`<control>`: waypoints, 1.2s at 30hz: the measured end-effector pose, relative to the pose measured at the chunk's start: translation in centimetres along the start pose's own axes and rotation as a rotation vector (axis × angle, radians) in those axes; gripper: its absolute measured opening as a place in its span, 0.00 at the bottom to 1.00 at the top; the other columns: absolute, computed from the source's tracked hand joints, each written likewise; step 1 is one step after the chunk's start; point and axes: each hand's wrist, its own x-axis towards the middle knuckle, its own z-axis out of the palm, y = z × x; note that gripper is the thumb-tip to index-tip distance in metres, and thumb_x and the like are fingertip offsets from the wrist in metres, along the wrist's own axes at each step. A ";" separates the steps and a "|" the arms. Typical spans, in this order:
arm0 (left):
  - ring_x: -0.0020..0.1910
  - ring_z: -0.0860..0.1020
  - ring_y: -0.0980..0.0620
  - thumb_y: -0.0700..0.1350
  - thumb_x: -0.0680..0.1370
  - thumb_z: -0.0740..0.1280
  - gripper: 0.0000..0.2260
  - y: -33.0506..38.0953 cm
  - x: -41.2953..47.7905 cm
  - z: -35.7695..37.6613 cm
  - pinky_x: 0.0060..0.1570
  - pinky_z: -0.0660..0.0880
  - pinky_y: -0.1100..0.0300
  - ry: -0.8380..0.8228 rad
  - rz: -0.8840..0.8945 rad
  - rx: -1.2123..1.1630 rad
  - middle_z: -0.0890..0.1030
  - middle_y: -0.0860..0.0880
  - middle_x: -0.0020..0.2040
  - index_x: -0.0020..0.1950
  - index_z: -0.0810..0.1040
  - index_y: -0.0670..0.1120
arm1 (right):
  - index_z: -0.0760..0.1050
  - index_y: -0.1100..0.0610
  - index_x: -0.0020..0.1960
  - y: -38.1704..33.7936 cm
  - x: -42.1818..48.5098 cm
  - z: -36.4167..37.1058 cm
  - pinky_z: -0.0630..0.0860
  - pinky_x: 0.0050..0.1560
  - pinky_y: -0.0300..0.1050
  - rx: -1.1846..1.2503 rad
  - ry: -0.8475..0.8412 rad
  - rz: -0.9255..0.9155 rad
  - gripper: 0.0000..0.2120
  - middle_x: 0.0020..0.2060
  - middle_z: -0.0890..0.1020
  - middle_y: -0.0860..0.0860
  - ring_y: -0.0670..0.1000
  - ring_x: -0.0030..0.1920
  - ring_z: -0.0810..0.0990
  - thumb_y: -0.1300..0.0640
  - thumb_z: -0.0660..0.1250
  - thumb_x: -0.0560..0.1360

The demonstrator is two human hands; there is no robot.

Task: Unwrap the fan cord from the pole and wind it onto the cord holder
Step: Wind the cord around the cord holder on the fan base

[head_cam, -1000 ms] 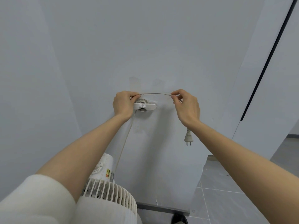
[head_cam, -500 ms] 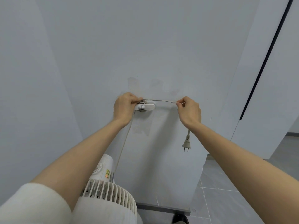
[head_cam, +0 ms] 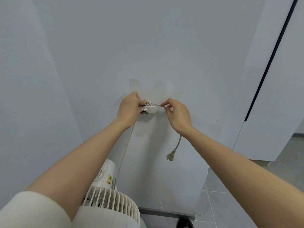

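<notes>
Far left, low: pale sleeve (head_cam: 24,209) at the near edge, w/ the bare left forearm running up & right from it. Just right of the sleeve is the fan (head_cam: 115,204): white ribbed grille near the bottom edge, white housing (head_cam: 105,173) behind it w/ a small red-yellow sticker (head_cam: 109,179).

From the fan the cord (head_cam: 126,145) climbs almost straight up in front of the wall (head_cam: 148,46) to the L hand (head_cam: 129,109). L hand is at the left end of the holder (head_cam: 148,109). Its fingers (head_cam: 139,101) are curled, thumb & forefinger pinching the cord where it meets the holder.

The holder is a small white winged piece on the wall, approx mid-frame, w/ several turns of cord wound behind the wing. A short taut run of cord crosses just above the wing from L hand to R hand (head_cam: 178,114).

R hand sits just right of the holder, not touching it. Thumb & forefinger pinch the cord, the other fingers loosely curled below. The rest of the cord comes out below the R wrist & hangs free, ending in the plug (head_cam: 170,156), prongs pointing down, btwn the two forearms.

Low right: grey tiled floor (head_cam: 230,203) & dark skirting (head_cam: 164,213) at the wall's foot. A dark thing sits at the bottom edge; can't tell what. Far right: pale panel w/ a thin dark strip (head_cam: 269,58) running top to mid-height.
</notes>
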 end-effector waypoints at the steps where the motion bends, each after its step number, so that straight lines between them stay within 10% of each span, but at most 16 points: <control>1: 0.44 0.78 0.43 0.46 0.79 0.64 0.11 0.0 0.0 -0.1 0.42 0.71 0.54 0.019 0.009 0.018 0.80 0.43 0.44 0.51 0.84 0.42 | 0.78 0.51 0.55 0.0 0.1 0.2 0.72 0.44 0.46 -0.014 0.033 0.005 0.11 0.51 0.80 0.50 0.53 0.48 0.76 0.59 0.58 0.79; 22: 0.47 0.80 0.45 0.40 0.74 0.67 0.08 -1.3 0.6 -1.0 0.49 0.76 0.49 -0.003 0.025 -0.075 0.83 0.45 0.47 0.48 0.85 0.44 | 0.81 0.52 0.46 1.6 0.1 3.2 0.76 0.43 0.48 -0.024 0.080 0.038 0.06 0.45 0.82 0.50 0.56 0.43 0.81 0.54 0.65 0.76; 27: 0.49 0.79 0.45 0.40 0.75 0.65 0.09 -1.0 0.5 -1.0 0.49 0.76 0.50 -0.019 0.019 -0.020 0.82 0.45 0.50 0.49 0.85 0.44 | 0.80 0.49 0.59 2.2 -1.0 4.8 0.78 0.47 0.53 0.037 -0.048 0.046 0.13 0.48 0.82 0.54 0.59 0.45 0.82 0.57 0.62 0.79; 33: 0.56 0.76 0.48 0.42 0.78 0.63 0.11 -1.4 -0.4 -0.9 0.52 0.73 0.55 -0.006 0.061 -0.006 0.81 0.48 0.54 0.55 0.83 0.46 | 0.52 0.44 0.77 3.2 -3.1 6.0 0.75 0.56 0.56 -0.117 -0.406 -0.071 0.30 0.58 0.75 0.56 0.58 0.55 0.76 0.67 0.51 0.80; 36: 0.60 0.73 0.49 0.42 0.79 0.61 0.13 -1.6 -1.0 -0.9 0.51 0.70 0.59 -0.016 0.085 0.038 0.79 0.50 0.59 0.60 0.80 0.48 | 0.58 0.45 0.76 3.8 -3.5 5.7 0.75 0.46 0.52 -0.174 -0.383 -0.034 0.26 0.51 0.75 0.56 0.60 0.53 0.77 0.63 0.52 0.81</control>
